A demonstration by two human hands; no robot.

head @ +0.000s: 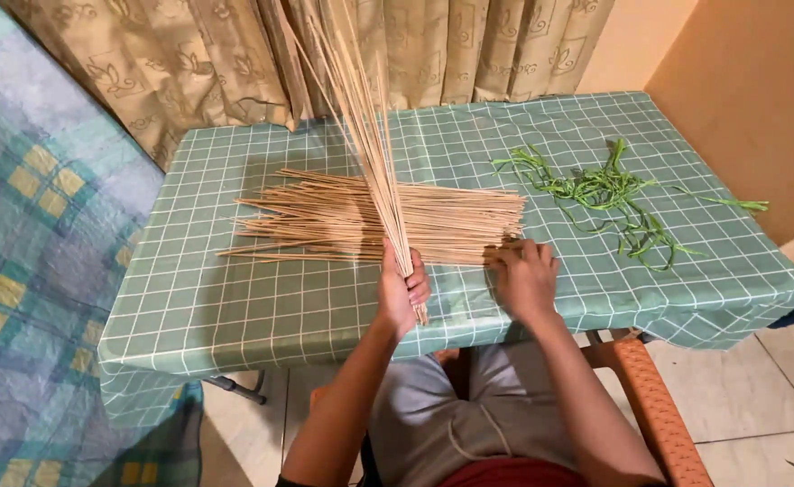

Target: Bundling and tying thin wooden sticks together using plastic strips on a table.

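Left hand [401,290] grips upright sticks [365,135]; right hand [525,278] apparently touching stick pile [370,221].

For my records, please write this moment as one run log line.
left hand: grips upright stick bundle | right hand: fingers on flat stick pile | green leaf strips: apart, on checked tablecloth

on the table [235,316] before us a pile of sticks [370,221] lies crosswise; leaf strips [604,194] lie to its right. our left hand [401,289] holds a stick bundle [365,135] upright over the pile, our right hand [525,280] at the pile's right end. curtains [235,54] hang behind.
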